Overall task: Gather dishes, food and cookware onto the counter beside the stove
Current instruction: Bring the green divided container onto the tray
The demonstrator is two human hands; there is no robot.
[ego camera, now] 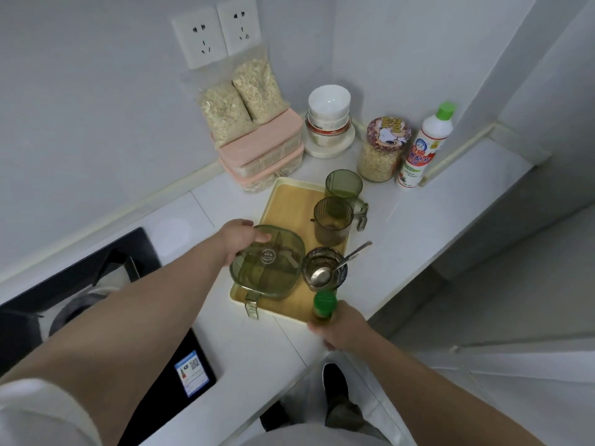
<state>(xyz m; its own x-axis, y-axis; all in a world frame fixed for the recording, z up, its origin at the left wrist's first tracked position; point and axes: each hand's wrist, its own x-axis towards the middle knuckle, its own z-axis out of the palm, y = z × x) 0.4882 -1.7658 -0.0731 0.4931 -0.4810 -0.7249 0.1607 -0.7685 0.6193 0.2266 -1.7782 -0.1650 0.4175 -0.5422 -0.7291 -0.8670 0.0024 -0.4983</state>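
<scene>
The green clear container (267, 262) sits on the wooden tray (289, 201), and the left hand (240, 238) grips its far left edge, thumb over the lid. Just right of that hand, touching or nearly touching the container, a glass (335, 257) holds a metal spoon (322, 275). The right hand (344, 326) is curled around a small green-capped bottle (324, 305), held upright at the near edge of the tray, just in front of the glass. Beyond both hands two green mugs (333, 220) stand one behind the other on the tray. Farther out on the counter (418, 226) are stacked pink boxes (264, 156) with bags of oats (238, 98) leaning on them, stacked white bowls (328, 114), an oat jar (383, 149) and a white bottle (425, 146). The black stove (135, 249) lies under the left forearm
</scene>
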